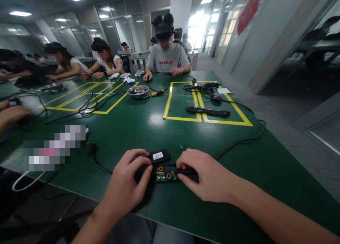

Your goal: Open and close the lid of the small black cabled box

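A small open black plastic case (156, 180) lies on the green table in front of me. Inside it a green circuit board (161, 177) shows copper-wound ring coils and a glass-like fuse. At the case's left end, my left hand (130, 175) is closed, thumb and fingers pinched there; its fingertips are partly hidden. My right hand (205, 175) pinches the black cable (189, 170) where it enters the right end. The case's black cover (161, 155), with a white label, rests just behind the case, close to my left fingertips.
A metal bowl (138, 91) and a yellow-handled screwdriver (158, 93) lie further back. Yellow tape marks frame a black stick-like tool (208, 111). Black cable (244, 140) runs along the right. A plug (90, 148) lies left. Opposite sits a person (167, 56); others work at left.
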### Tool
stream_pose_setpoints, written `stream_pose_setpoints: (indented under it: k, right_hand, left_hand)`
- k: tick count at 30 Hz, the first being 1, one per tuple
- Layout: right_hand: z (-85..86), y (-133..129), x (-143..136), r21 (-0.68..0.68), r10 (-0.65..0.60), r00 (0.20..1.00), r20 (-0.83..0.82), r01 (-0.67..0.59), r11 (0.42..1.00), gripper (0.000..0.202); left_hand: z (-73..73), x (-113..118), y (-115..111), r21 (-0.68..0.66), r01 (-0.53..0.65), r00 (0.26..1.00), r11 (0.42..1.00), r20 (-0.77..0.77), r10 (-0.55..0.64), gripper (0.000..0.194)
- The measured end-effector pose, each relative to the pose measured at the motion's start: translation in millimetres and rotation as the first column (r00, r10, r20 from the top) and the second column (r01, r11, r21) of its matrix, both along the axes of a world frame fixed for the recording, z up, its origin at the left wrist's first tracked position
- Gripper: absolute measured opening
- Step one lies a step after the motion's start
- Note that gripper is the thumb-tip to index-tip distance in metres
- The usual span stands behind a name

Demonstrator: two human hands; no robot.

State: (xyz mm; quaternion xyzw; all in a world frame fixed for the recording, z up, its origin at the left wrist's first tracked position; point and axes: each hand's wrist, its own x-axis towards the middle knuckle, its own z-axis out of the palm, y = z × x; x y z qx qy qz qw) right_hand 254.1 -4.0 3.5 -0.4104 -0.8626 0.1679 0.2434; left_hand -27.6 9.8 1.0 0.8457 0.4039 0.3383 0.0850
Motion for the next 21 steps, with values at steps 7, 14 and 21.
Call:
stream_pose_setpoints:
  k: [7,14,21]
  right_hand:
    - [0.8,-1.9,-1.5,-0.04,-0.007,1.0,-0.029,0.006,0.999,0.016]
    - [-2.0,-3.9,-1.1,-0.016,-0.027,1.0,-0.007,0.027,1.0,0.012]
    - [0.8,-2.8,1.5,0.053,0.03,0.995,-0.098,-0.025,0.998,0.011]
  left_hand:
    - [4.7,3.1,-6.1,-0.109,0.102,0.988,0.989,-0.105,-0.113,0.016]
    - [0.7,4.1,-7.1,-0.105,0.097,0.987,0.99,-0.115,-0.109,0.015]
    - [3.1,-0.5,-9.1,-0.047,0.152,0.988,0.987,-0.009,-0.153,0.018]
